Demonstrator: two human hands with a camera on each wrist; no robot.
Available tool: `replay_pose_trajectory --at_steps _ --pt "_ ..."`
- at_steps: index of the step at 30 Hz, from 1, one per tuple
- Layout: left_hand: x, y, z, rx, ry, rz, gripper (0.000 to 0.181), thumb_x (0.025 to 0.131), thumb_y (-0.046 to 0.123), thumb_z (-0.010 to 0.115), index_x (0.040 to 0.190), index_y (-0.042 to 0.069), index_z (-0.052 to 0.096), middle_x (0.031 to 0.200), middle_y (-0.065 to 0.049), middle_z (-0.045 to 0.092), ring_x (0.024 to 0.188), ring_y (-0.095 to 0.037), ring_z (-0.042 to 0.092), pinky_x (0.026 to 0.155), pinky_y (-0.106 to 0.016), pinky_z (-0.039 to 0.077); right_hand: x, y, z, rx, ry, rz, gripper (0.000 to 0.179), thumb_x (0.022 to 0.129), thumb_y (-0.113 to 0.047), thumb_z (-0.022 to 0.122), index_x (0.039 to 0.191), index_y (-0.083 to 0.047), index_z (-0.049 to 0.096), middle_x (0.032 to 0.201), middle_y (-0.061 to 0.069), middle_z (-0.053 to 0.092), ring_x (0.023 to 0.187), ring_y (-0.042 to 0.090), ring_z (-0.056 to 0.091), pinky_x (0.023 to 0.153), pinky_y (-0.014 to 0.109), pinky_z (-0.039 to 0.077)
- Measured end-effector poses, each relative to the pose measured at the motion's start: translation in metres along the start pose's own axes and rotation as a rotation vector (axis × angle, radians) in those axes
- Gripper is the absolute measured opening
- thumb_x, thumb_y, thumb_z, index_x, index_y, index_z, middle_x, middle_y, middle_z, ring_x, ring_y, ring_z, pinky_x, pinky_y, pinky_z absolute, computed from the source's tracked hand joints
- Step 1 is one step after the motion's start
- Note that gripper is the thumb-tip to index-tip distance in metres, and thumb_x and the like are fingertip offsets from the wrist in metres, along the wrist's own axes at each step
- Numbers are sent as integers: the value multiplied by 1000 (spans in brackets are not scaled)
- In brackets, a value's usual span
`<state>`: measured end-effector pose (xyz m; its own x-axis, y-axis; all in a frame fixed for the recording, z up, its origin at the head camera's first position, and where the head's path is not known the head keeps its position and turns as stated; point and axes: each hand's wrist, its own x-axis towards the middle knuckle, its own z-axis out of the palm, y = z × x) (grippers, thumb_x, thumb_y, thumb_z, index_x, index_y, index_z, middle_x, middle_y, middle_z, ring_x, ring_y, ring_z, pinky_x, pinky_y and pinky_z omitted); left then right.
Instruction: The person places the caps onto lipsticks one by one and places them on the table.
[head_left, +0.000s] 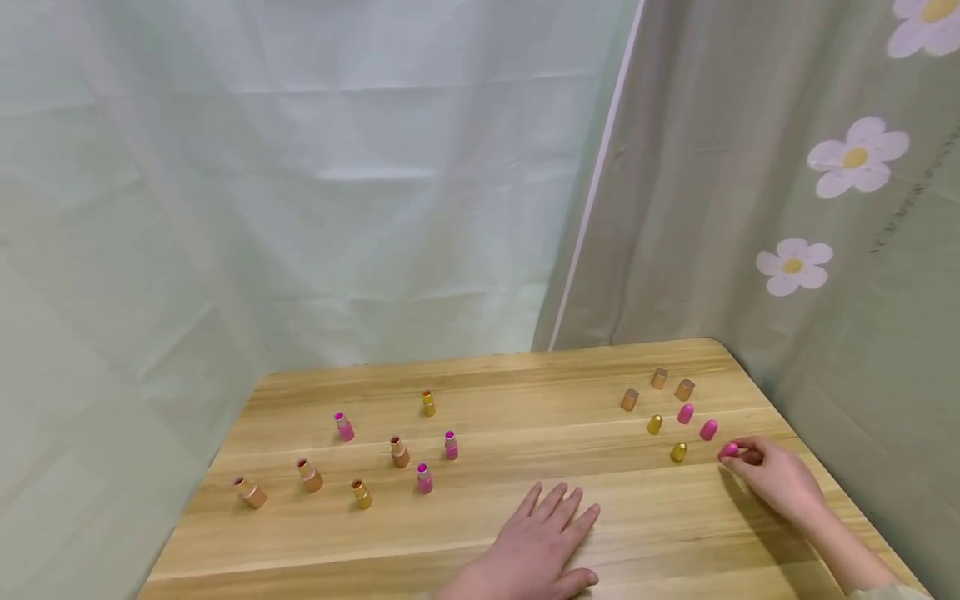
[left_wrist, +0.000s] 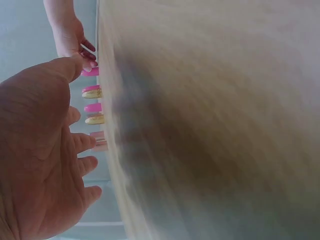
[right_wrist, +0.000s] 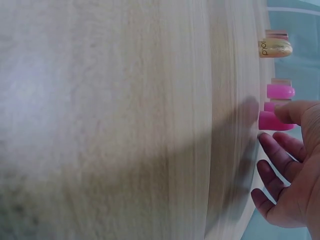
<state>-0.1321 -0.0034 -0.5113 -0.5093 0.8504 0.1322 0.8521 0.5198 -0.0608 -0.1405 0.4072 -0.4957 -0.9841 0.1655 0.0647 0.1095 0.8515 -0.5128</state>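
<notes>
At the right of the table, my right hand (head_left: 780,479) has its thumb and fingertips around a bullet-shaped pink lipstick cap (head_left: 727,451). That cap (right_wrist: 272,120) stands upright on the wood, the thumb against its side in the right wrist view. Two more pink caps (head_left: 708,430) are just beyond it, with two gold caps (head_left: 678,452) to their left. Near the front middle, my left hand (head_left: 536,546) is spread palm down with straight fingers and holds nothing. In the left wrist view its palm (left_wrist: 37,150) faces the wood, above a dark shadow.
Three copper caps (head_left: 630,400) stand behind the gold and pink ones. Several uncapped lipsticks are spread over the left half: pink ones (head_left: 424,478), gold ones (head_left: 362,495) and copper ones (head_left: 309,476). Pale curtains (head_left: 375,208) hang around the wooden table (head_left: 540,417).
</notes>
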Motion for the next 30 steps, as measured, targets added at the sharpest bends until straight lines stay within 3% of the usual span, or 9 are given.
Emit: replay_pose_trajectory --at_steps 10,20,25,30 --pt "19 7 -4 -99 -85 -9 71 104 65 30 163 25 29 163 -4 34 150 -25 30 117 -52 31 -2 12 -6 -5 21 34 53 100 -45 65 119 5 66 107 20 72 102 44 66 78 51 49" --pt "19 5 -15 -114 -30 -23 65 105 61 36 157 23 41 149 5 52 134 -13 50 109 -35 42 -2 11 -10 19 55 52 53 100 -48 63 118 2 68 110 21 72 107 47 63 77 51 46" --pt "3 -3 -22 -167 44 -53 58 106 55 44 151 20 51 141 9 59 126 -7 56 103 -28 46 -4 2 -13 44 85 51 52 100 -48 63 117 0 70 108 18 73 98 29 65 71 35 43" --pt "-23 -20 -28 -213 108 -113 52 106 49 50 147 16 56 140 7 61 124 -11 59 99 -32 51 -7 -15 -13 111 115 22 47 101 -44 64 118 0 70 110 20 72 88 -3 56 65 20 45"
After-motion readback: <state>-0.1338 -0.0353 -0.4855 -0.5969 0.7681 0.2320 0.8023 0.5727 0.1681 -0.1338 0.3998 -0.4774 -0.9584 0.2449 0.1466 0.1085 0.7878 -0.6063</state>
